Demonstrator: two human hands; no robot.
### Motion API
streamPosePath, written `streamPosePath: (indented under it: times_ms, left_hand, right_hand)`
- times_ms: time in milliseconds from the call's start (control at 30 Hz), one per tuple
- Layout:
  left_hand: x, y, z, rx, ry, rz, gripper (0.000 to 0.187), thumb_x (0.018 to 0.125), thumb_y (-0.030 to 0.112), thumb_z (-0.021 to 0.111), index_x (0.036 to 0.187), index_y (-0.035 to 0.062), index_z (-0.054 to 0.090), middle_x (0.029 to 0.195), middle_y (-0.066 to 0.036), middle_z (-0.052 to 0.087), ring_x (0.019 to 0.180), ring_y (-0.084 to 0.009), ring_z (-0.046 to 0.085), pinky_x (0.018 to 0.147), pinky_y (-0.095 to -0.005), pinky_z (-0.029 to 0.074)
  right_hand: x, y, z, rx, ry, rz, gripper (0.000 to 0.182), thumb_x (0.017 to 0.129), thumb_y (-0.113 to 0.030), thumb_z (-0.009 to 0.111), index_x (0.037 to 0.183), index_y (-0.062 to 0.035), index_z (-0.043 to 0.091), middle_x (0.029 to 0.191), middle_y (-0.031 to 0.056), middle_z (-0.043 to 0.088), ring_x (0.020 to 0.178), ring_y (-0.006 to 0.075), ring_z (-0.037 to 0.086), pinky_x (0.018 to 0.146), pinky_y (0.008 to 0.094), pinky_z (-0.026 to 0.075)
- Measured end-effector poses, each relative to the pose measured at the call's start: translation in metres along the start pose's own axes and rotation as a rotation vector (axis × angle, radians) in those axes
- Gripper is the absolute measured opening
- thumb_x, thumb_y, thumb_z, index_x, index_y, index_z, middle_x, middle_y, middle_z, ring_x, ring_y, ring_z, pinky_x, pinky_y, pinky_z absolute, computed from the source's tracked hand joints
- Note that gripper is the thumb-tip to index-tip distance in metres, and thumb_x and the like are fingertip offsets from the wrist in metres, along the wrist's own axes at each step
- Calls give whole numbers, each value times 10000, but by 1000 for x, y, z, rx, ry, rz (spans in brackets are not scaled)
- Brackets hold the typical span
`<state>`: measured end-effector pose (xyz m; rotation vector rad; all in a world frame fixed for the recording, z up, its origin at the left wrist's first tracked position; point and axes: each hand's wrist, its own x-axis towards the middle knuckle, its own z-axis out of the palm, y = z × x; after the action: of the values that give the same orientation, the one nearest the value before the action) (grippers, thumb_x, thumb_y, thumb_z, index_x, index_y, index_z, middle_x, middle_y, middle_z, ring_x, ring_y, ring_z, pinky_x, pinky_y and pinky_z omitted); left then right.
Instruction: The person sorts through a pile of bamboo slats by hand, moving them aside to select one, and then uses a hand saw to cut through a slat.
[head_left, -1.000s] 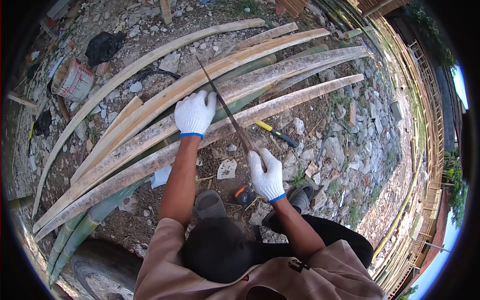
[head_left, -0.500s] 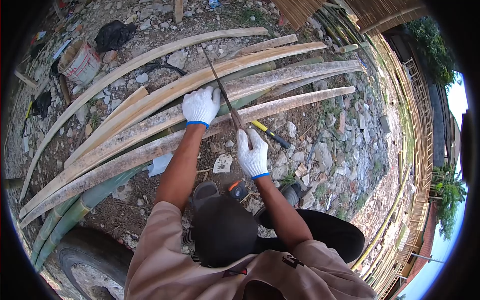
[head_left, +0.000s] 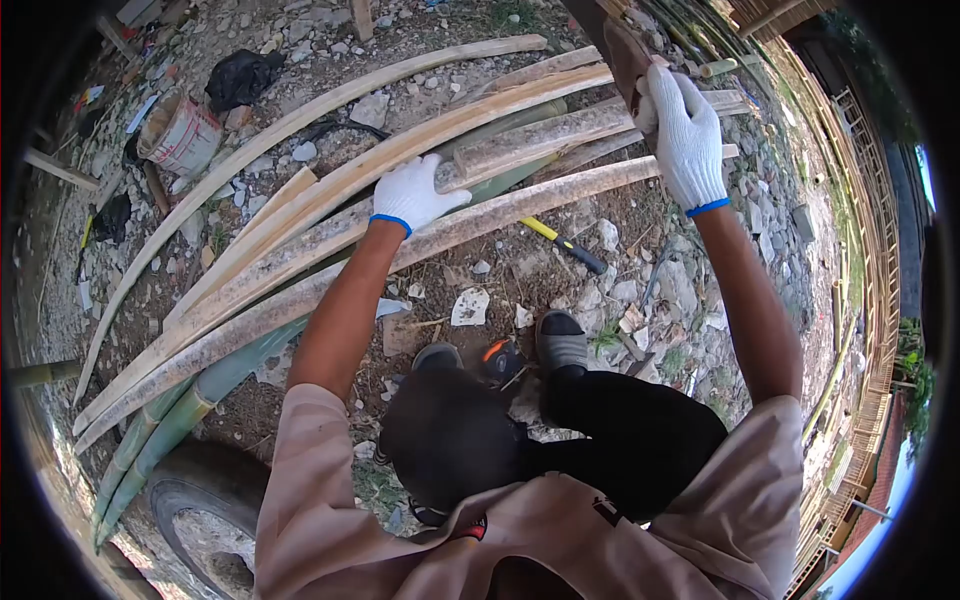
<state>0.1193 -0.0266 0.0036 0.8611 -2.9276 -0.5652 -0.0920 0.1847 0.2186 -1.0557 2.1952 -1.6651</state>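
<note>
My left hand (head_left: 415, 196), in a white knit glove with a blue cuff, lies on a weathered wooden plank (head_left: 290, 255), fingers apart and thumb stretched out. Just right of it that plank ends, and a separate length of similar wood (head_left: 540, 140) begins, slightly offset. My right hand (head_left: 688, 140), gloved alike, is raised at the upper right and closed round the brown handle of a handsaw (head_left: 590, 18). The saw's blade runs out of view at the top. Other long planks (head_left: 420, 128) lie beside, over green bamboo poles (head_left: 205, 395).
A yellow-and-black-handled tool (head_left: 565, 247) and an orange-and-black tape measure (head_left: 500, 358) lie on the rubble near my feet. A dirty bucket (head_left: 182, 135) and black plastic bag (head_left: 243, 80) stand upper left. A tyre (head_left: 215, 500) is lower left.
My right hand has lifted the saw up and right, off the plank. The plank now shows in two offset pieces at the cut. My left hand has spread its fingers.
</note>
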Motion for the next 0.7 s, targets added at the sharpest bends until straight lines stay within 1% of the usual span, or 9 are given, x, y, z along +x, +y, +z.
streamPosePath:
  times_ms: [100,233,300,400,433,467,600,667,700]
  left_hand:
    - [1,3,9,-3,49,5,910,812,701,713,1425,45,561,1317,-229,666,1197,-390,660,1014,-486,533]
    - [0,4,-1,57,-71,-24,842,861,639,705,1445,55,539,1333,-242,657,1190,-403,659,1006,-494,537]
    - [2,4,-6,71,-104,-24,844,874,638,695,1450,42,531,1349,-257,649,1209,-412,650,1021,-497,528]
    - [3,2,-2,96,-162,-30,833,888,633,692,1444,34,528,1323,-268,660,1185,-422,659,1004,-501,532]
    - [7,4,-2,101,-157,-49,820,888,629,698,1433,39,532,1282,-264,679,1142,-423,677,973,-502,545]
    - [7,9,-2,111,-151,-59,820,888,623,705,1423,25,536,1264,-272,684,1126,-428,683,964,-504,547]
    - [2,13,7,154,-33,-44,806,882,590,736,1376,-22,561,1248,-296,682,1124,-441,681,967,-508,541]
    - [0,16,5,153,-48,-77,804,877,579,744,1370,-31,565,1254,-304,675,1139,-449,672,979,-507,533]
    - [2,18,4,152,-43,-84,807,874,574,748,1372,-33,564,1257,-306,673,1145,-454,668,985,-507,529]
  right_hand:
    - [-65,54,-50,-260,230,-83,306,1083,-285,590,1075,10,671,790,4,603,720,64,522,655,260,437]
    - [-240,208,-81,-687,584,249,270,1076,-214,573,1192,26,612,901,141,691,759,218,646,751,359,538]
    - [-300,232,-76,-623,648,551,328,1055,-215,585,1253,47,583,1004,205,698,871,299,685,830,423,545]
    - [-346,273,-82,-922,414,652,509,953,-187,661,1366,79,529,1210,308,634,1139,440,631,1006,512,486]
    - [-329,261,-82,-1007,329,723,584,890,-163,706,1399,49,514,1258,292,601,1188,463,575,1045,532,454]
    - [-311,261,-81,-1067,374,558,634,841,-150,737,1406,29,512,1325,283,556,1240,483,516,1071,551,421]
    - [-137,253,-65,-673,564,222,585,919,-190,756,1403,34,515,1371,270,544,1270,431,547,1092,495,444]
    - [-33,248,-42,-390,610,234,713,933,-377,758,1437,48,488,1397,288,533,1300,447,545,1101,502,444]
    - [22,260,-27,-317,644,357,921,861,-521,796,1488,53,442,1454,291,505,1333,463,524,1136,503,428]
